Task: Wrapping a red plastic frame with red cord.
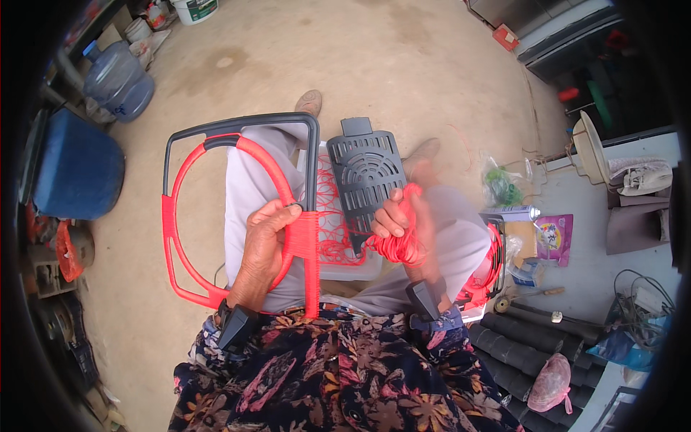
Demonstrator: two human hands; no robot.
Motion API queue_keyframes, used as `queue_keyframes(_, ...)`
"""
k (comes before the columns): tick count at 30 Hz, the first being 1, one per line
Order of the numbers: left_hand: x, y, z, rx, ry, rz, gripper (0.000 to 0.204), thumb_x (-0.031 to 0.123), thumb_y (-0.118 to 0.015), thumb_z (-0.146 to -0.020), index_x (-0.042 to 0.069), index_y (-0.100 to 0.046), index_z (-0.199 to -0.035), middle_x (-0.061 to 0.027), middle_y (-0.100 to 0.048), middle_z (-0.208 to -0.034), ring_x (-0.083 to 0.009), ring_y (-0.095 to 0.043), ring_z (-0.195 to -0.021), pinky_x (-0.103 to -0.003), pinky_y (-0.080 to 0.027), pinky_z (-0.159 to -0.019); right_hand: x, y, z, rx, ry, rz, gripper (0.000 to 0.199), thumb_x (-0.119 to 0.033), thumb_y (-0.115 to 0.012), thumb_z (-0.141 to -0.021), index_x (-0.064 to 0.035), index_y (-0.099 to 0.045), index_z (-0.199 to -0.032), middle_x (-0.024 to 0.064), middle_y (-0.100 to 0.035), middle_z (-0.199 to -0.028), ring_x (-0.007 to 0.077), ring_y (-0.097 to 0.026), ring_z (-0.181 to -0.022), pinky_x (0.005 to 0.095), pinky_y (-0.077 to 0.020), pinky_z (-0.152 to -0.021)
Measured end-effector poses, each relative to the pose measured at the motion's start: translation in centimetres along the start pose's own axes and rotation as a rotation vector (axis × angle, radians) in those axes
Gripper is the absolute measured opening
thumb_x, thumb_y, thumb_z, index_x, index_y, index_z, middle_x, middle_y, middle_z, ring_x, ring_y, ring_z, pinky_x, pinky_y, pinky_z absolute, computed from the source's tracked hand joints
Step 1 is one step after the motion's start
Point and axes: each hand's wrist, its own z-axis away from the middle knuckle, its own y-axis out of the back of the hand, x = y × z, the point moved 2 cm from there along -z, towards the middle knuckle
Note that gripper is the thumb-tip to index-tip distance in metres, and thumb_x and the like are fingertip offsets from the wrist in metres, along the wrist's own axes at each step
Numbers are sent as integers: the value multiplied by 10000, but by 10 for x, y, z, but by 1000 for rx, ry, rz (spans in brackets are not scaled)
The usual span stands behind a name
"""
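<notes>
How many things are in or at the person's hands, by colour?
Red and black: 1, the frame gripped by the left hand
Red: 1, the cord bundle in the right hand
Black: 1, the vented plate touching the right hand
Total: 3

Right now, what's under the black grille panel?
Under the black grille panel show loose red cord strands over a pale plastic container. The right hand, holding a red cord bundle, covers its lower right corner; anything further beneath is hidden.
</notes>
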Motion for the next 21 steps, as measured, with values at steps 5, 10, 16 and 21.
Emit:
queue_keyframes(5,-1,-1,0,-20,1,1,32,24,-598,-852,-9,-595,-853,-71,-634,-779,-140,-629,-696,-285,-537,-671,4,-6,5,-68,-63,-177,300,-325,-429,-964,-52,-554,-964,-19,-335,-554,119,-369,-474,286,-367,-467)
queue_keyframes(10,-1,-7,3,-44,18,-13,25,20,-593,-852,-5,-594,-852,-67,-633,-783,-134,-625,-701,-282,-536,-677,10,-13,13,-157,-70,-257,290,-322,-457,-953,-48,-534,-1011,-20,-332,-554,115,-367,-478,282,-373,-467)
queue_keyframes(16,-3,-16,7,-71,67,-16,78,48,-584,-857,9,-564,-922,-46,-618,-814,-131,-627,-722,-278,-545,-688,14,-20,23,-210,-57,-193,276,-270,-555,-906,-44,-523,-1060,-28,-330,-558,105,-369,-493,279,-384,-482)
queue_keyframes(21,-3,-19,8,-71,87,-39,92,52,-595,-850,9,-565,-927,-45,-617,-813,-132,-627,-723,-283,-546,-691,16,-22,25,-236,-61,-158,283,-166,-610,-854,-43,-522,-1093,-22,-348,-573,103,-375,-506,273,-386,-494)
